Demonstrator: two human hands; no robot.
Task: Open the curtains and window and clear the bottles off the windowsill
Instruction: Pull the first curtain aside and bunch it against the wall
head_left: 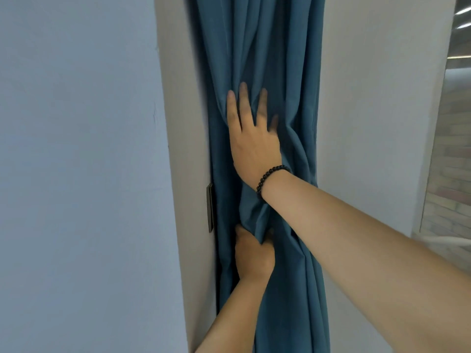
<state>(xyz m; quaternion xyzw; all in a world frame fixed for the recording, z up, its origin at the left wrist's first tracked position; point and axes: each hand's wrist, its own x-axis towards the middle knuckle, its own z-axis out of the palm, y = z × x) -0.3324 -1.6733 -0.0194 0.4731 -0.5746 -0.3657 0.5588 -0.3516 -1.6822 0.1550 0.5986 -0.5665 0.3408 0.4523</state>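
curtain: the blue curtain (267, 59) is bunched into a narrow column in the middle of the frame, hard against the pale frame post (178, 123) on its left; judged from that, this side is drawn back.
window: a strip of glass (448, 149) shows at the right edge of the frame, with blurred brick beyond; whether it is open cannot be told.
bottles: none in view, and no windowsill either, so that step looks not yet begun.
what is left: probably securing the bunched cloth, then the window, then the bottles.
right hand: the right hand (252, 138), in the centre of the frame, lies flat on the folds with its grip spread, fingers straight and pointing up, pressing the cloth toward the post.
left hand: the left hand (252, 253), lower centre, has its grip curled into a fold, pinching the cloth.
bracelet: a string of small dark round beads (270, 177) circles the right wrist.
cloth: matte, thick-looking weave, long vertical pleats, crumpled between the two hands.
wall: the wall (76, 149) at left is smooth, flat and bluish-white.
plate: a thin dark upright strip (210, 207) sits on the post just beside the curtain's left edge; its purpose is unclear.
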